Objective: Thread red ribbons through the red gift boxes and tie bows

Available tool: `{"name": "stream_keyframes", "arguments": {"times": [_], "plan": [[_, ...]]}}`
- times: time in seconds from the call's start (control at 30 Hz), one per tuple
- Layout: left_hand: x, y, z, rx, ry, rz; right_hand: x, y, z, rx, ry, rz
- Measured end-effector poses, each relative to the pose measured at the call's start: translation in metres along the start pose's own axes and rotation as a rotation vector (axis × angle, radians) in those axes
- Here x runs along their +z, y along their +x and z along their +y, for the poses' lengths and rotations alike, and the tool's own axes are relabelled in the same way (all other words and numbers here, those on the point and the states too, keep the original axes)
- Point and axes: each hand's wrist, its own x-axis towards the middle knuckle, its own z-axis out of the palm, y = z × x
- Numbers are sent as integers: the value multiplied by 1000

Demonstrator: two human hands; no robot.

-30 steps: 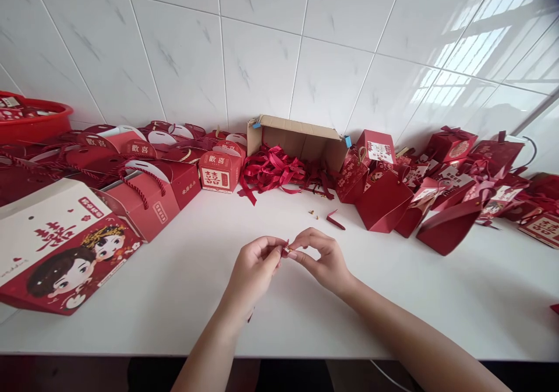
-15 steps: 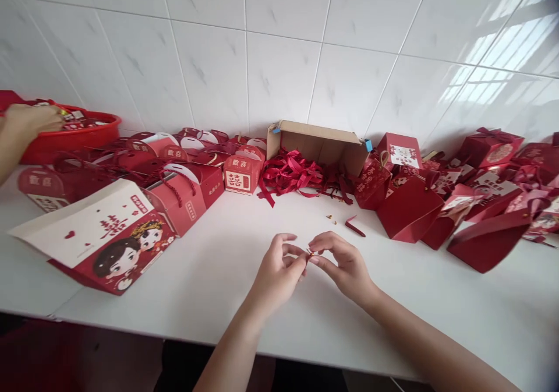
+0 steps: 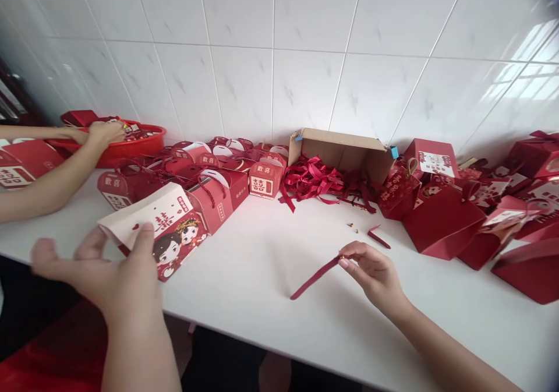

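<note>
A white tiled wall [image 3: 244, 13] stood behind a white tabletop [image 3: 244, 264], meeting it along the far edge. Toward the right edge of the tabletop crowded a group of dark red gift boxes [image 3: 443, 226], some tied with bows. A second group, handled red boxes [image 3: 212, 205], filled the far left part, several with twisted cord handles. Near the far left corner sat a red basin [image 3: 135, 152] of small packets, where another person's hand [image 3: 107, 133] reached in. A cardboard box [image 3: 345, 138] lay near the middle of the far edge, its opening facing the near edge, with a heap of red ribbons [image 3: 312, 179] spilling out. Closer to the near edge, on the left, stood an illustrated box [image 3: 174, 235] with a cream flap.

The left hand [image 3: 113, 269] was spread wide in front of that box, above the near edge; whether it touched the box could not be told. Over the middle of the tabletop, the right hand [image 3: 367, 272] pinched one end of a narrow dark red strip [image 3: 314, 278] between thumb and fingers, the rest slanting down toward the near edge. Beyond the right hand, toward the far edge, lay a folded red strip [image 3: 378, 237] and, just beside it, tiny gold pieces [image 3: 350, 225].
</note>
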Motion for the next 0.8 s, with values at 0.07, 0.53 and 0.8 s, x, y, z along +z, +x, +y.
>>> {"name": "stream_keyframes", "arguments": {"times": [0.07,0.53,0.8], "plan": [[6,0,4,-95,-70,129,0,0,-1,-10,8,17],[60,-91,96,-166,-667,-484,-15,12,-5,144,604,36],[80,-108,75,-214,-464,-899,-27,15,-1,55,400,103]]}}
